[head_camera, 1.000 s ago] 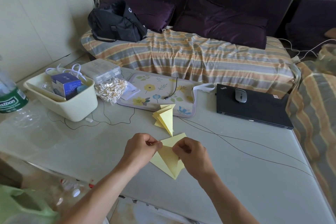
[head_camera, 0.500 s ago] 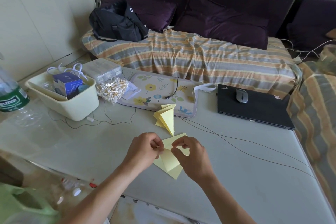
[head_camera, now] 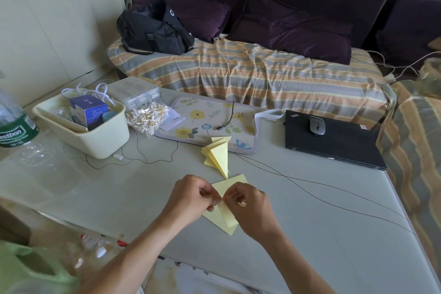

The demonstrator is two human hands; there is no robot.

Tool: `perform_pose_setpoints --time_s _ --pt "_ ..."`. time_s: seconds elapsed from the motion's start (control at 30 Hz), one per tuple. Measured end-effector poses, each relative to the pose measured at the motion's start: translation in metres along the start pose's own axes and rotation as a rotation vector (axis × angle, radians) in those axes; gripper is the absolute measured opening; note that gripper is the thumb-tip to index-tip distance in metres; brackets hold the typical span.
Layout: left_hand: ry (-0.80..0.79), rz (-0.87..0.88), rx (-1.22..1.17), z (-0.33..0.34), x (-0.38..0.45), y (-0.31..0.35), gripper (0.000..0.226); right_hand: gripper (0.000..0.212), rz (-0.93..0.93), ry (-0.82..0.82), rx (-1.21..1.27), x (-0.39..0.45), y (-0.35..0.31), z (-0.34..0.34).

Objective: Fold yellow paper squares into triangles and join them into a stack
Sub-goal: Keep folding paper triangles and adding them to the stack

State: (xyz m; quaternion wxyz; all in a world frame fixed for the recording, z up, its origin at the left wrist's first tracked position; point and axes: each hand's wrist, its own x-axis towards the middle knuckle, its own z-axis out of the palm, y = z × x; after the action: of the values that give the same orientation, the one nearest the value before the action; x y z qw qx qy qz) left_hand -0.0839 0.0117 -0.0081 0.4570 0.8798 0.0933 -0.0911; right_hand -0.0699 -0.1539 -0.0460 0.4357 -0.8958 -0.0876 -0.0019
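A yellow paper square (head_camera: 226,218), partly folded, lies on the grey table (head_camera: 310,234) near its front edge. My left hand (head_camera: 191,196) pinches the paper's left side and my right hand (head_camera: 248,205) pinches it from the right, thumbs and fingers nearly touching over the fold. One corner of the sheet sticks out beyond my hands, another points toward me. Just past them lies a stack of folded yellow triangles (head_camera: 218,154), tips pointing toward me, its far end resting on a floral mat (head_camera: 207,117).
A cream bin (head_camera: 100,141) with a blue box stands at the left, a bag of cotton swabs (head_camera: 146,116) beside it. A black laptop (head_camera: 334,145) with a mouse (head_camera: 317,124) lies at the right. Thin black cables (head_camera: 310,181) cross the table. A water bottle (head_camera: 14,124) stands far left.
My right hand has folded the paper's right part inward over the middle, and both hands have drawn together at the fold. The triangle stack has not moved.
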Motion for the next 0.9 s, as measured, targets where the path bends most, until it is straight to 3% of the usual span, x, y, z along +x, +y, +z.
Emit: perform_pose_setpoints --time_s 0.33,0.57,0.8,0.9 --pt "0.036 0.042 0.142 0.0073 0.0013 -0.0008 0.015 0.008 -0.033 -0.006 0.002 -0.0008 -0.002 0.0015" --pt "0.119 0.03 0.168 0.0028 0.0059 -0.0024 0.02 0.011 0.053 0.012 -0.003 0.0022 0.0 -0.0046" --pt "-0.013 0.109 0.154 0.005 0.0053 -0.0018 0.004 0.009 0.006 -0.029 -0.007 -0.0005 -0.0016 -0.0017" --pt "0.027 0.077 0.164 0.0037 0.0055 -0.0021 0.007 0.009 0.022 -0.06 0.013 -0.0021 -0.0048 -0.0026"
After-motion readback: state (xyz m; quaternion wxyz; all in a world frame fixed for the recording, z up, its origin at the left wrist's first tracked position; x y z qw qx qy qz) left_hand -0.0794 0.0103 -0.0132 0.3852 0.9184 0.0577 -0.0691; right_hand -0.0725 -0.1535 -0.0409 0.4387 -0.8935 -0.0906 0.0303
